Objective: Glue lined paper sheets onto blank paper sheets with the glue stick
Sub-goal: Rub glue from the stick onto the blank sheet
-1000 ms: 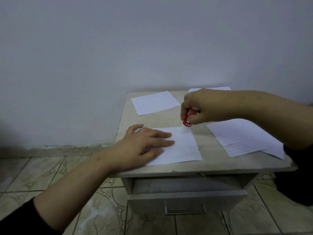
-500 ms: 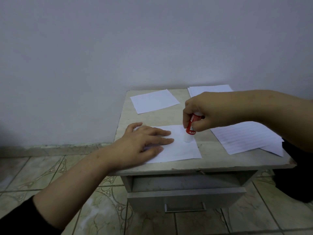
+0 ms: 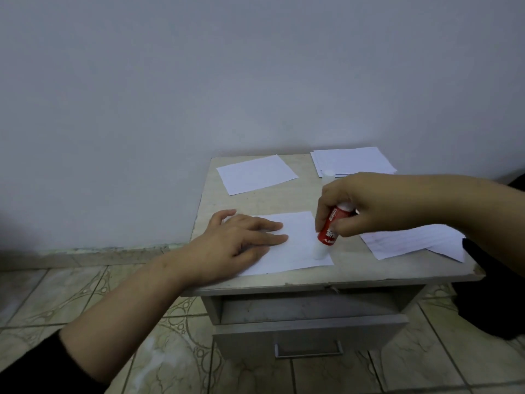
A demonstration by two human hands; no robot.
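A blank white sheet (image 3: 298, 245) lies at the front of the small table (image 3: 355, 273). My left hand (image 3: 235, 245) presses flat on its left half, fingers spread. My right hand (image 3: 360, 206) grips a red glue stick (image 3: 328, 233), tilted, its white tip touching the sheet near the right front corner. Lined sheets (image 3: 412, 240) lie to the right, partly under my right forearm. Another white sheet (image 3: 255, 173) lies at the back left. A stack of sheets (image 3: 352, 160) sits at the back right.
The glue stick's white cap (image 3: 328, 174) stands upright in front of the back stack. The table's drawer (image 3: 309, 334) is pulled slightly out. A plain wall stands right behind the table. Tiled floor lies to the left and below.
My right hand has drawn the glue stick down the sheet's right edge, from the back corner toward the front corner. My left hand has stayed pressed on the sheet.
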